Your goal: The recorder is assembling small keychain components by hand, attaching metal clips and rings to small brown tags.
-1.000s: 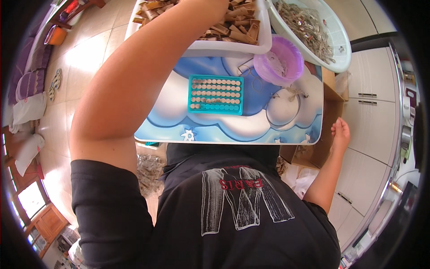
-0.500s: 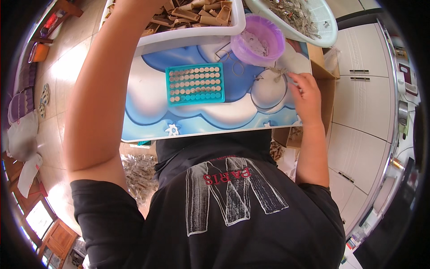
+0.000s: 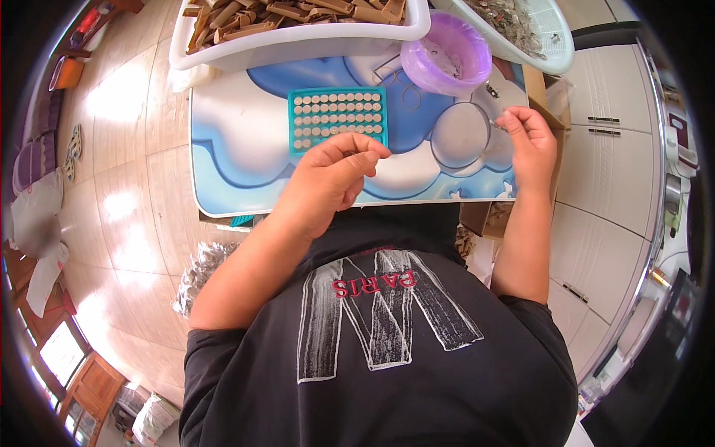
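Observation:
My left hand [image 3: 335, 175] is above the front edge of the table, its thumb and forefinger pressed together and the other fingers curled. What it holds, if anything, is hidden. Just beyond it lies a teal tray [image 3: 378, 141] with rows of round, silvery button-like discs [image 3: 337, 109]; the hand covers part of its front rows. At the right side of the table my right hand [image 3: 532, 145] is closed in a pinch, a tiny dark piece at its fingertips too small to name. A small dark metallic piece [image 3: 492, 90] lies beyond that hand, beside a purple bowl [image 3: 447, 56].
A white tub [image 3: 298, 41] of brown plastic pieces stands at the back. A pale green basket [image 3: 553, 45] holds small clear-wrapped items. The table [image 3: 238, 141] has a cloud pattern. A cardboard box [image 3: 547, 100] stands along its right side, near white cabinets [image 3: 603, 171].
My left arm has drawn back from the white tub, bringing the hand in front of the teal tray. My right hand has risen slightly rightward; the tangled greyish bit near its fingers no longer shows there.

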A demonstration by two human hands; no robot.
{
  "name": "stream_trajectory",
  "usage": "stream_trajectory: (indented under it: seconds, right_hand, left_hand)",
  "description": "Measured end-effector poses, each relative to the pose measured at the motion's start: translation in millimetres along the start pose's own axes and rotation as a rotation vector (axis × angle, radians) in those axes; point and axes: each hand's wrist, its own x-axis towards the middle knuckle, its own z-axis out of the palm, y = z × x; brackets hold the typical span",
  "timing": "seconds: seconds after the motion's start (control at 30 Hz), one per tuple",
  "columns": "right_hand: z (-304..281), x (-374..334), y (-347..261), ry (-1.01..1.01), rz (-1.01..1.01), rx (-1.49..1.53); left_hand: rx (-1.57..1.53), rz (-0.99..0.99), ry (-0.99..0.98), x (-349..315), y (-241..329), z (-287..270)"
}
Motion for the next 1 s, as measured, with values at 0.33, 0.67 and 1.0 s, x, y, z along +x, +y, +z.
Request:
stream_trajectory:
  seconds: [0.33,0.67,1.0]
  right_hand:
    - [66.0,-56.7,-27.6,-0.159,0.126,0.180]
    - [98.6,-74.7,-50.4,-0.352,-0.373,-0.208]
    - [112.8,-61.2,-44.2,-0.420,-0.296,-0.071]
  left_hand:
    - [-0.027,-0.012,0.016,10.5,-15.4,14.1]
    - [-0.204,-0.059,-0.059,5.3,-22.4,-8.9]
    - [-0.176,-0.068,-0.071,-5.3,-22.4,-19.3]
